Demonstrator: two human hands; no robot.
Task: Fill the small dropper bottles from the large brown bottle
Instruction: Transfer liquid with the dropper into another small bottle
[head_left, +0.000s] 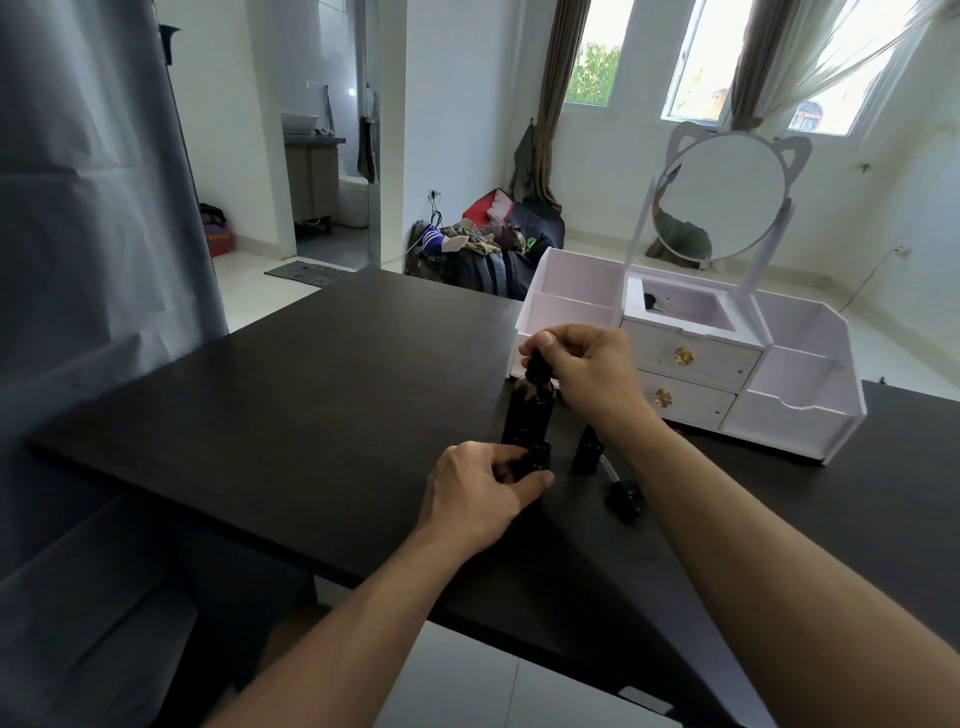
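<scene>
Black tabletop (311, 395) fills the middle of the view, seen from a head-worn camera looking down at two bare forearms. At its far right stands a white wooden vanity organiser (727, 374) with two small drawers, open compartments and a round mirror (724, 200) framed with cat ears. Just in front of the organiser's left end stands the large brown bottle (683, 415), upright on the table. The right hand (587, 374) is above it, fingers curled and pinching the black dropper top (693, 366) at the bottle's neck. The left hand (480, 491) rests on the table just in front of the large bottle, thumb and fingers clamped around a small dropper bottle (693, 457). Another small dark bottle (587, 452) stands upright beside it to the right, partly hidden by the right forearm. Near that one, a loose black dropper cap (626, 496) with its glass tube lies on the tabletop.
</scene>
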